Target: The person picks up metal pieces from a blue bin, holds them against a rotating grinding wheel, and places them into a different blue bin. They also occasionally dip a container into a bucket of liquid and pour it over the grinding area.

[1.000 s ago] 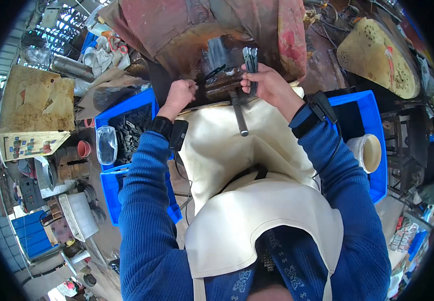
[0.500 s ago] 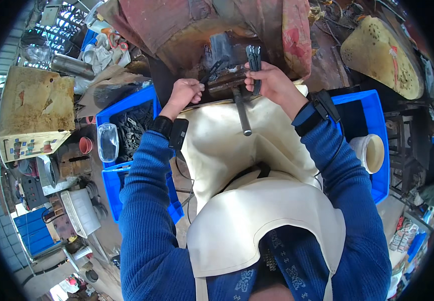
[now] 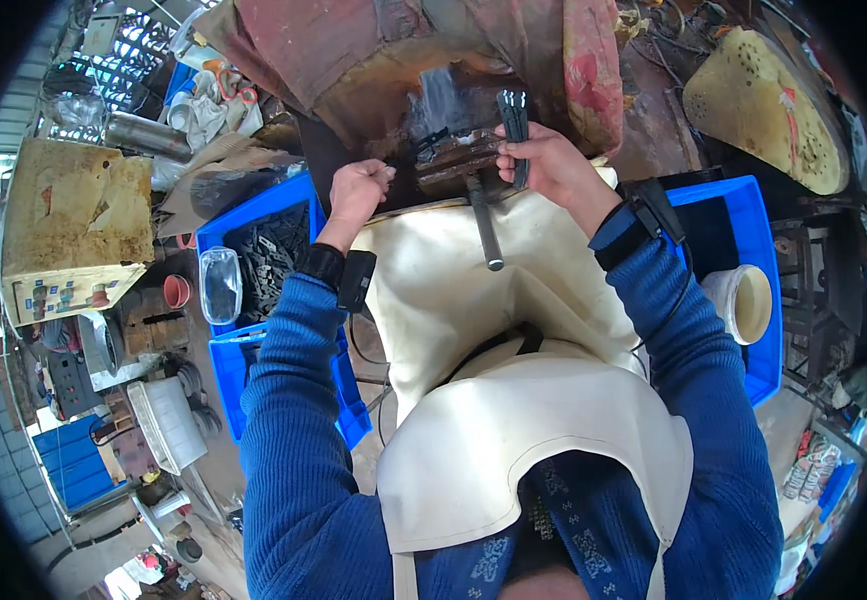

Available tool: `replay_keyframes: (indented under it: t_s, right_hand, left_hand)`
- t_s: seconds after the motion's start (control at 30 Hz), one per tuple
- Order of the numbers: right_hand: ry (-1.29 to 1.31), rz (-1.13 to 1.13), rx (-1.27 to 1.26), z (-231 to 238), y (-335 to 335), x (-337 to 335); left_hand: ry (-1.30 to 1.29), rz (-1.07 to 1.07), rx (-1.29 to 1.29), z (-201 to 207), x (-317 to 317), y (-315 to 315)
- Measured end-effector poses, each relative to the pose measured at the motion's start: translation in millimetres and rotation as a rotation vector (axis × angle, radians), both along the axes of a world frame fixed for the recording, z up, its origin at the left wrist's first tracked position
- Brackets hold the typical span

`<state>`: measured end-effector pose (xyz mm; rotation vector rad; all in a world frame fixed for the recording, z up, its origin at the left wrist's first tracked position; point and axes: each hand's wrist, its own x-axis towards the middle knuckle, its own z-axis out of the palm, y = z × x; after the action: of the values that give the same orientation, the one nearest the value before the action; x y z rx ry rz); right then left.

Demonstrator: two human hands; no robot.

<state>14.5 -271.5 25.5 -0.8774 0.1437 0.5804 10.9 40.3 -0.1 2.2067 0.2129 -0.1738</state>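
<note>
My right hand (image 3: 543, 160) grips a small bundle of slim black metal pieces (image 3: 514, 118), held upright with their tips pointing away from me. To its left my left hand (image 3: 358, 192) is closed, its fingers curled, and I see nothing in it. Between the hands lies a rusty metal holder (image 3: 458, 160), with a round metal rod (image 3: 484, 222) sticking out toward me. A dark piece (image 3: 432, 139) rests at the holder's far left edge, apart from my left hand. Just beyond is a grey, streaked, blurred surface (image 3: 439, 98).
A stained reddish cloth (image 3: 473, 30) drapes over the far side. At my left a blue bin (image 3: 211, 222) holds many dark metal parts, with a clear plastic container (image 3: 220, 286) at its edge. Another blue bin (image 3: 765, 250) at right holds a white bucket (image 3: 750, 305). A cream apron (image 3: 493, 450) covers my lap.
My left hand has let go of a dark piece, left at the holder, and drawn back slightly to the left. My right hand has shifted slightly right with its black pieces.
</note>
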Motion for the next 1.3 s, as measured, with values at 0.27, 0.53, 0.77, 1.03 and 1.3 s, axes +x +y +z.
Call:
replay_keyframes:
  t_s: [0.27,0.53,0.77,1.03,1.3]
  right_hand:
    - [-0.005,0.013,-0.020,-1,-2,-2]
    - [-0.007,0.031,-0.021,-1,0,-2]
    - [-0.031,0.041,0.005,-3,-2,-4]
    - [-0.041,0.046,-0.022,-2,0,-7]
    - [-0.042,0.026,-0.009,-1,-9,-9]
  left_hand:
    - [0.027,-0.056,0.003,5,-8,17]
    - [-0.299,-0.257,0.518,34,-28,41]
    - [-0.016,-0.028,0.099,61,-45,59]
    - [0.018,-0.103,-0.092,59,-39,18]
    - [-0.509,-0.468,0.820,28,-30,-32]
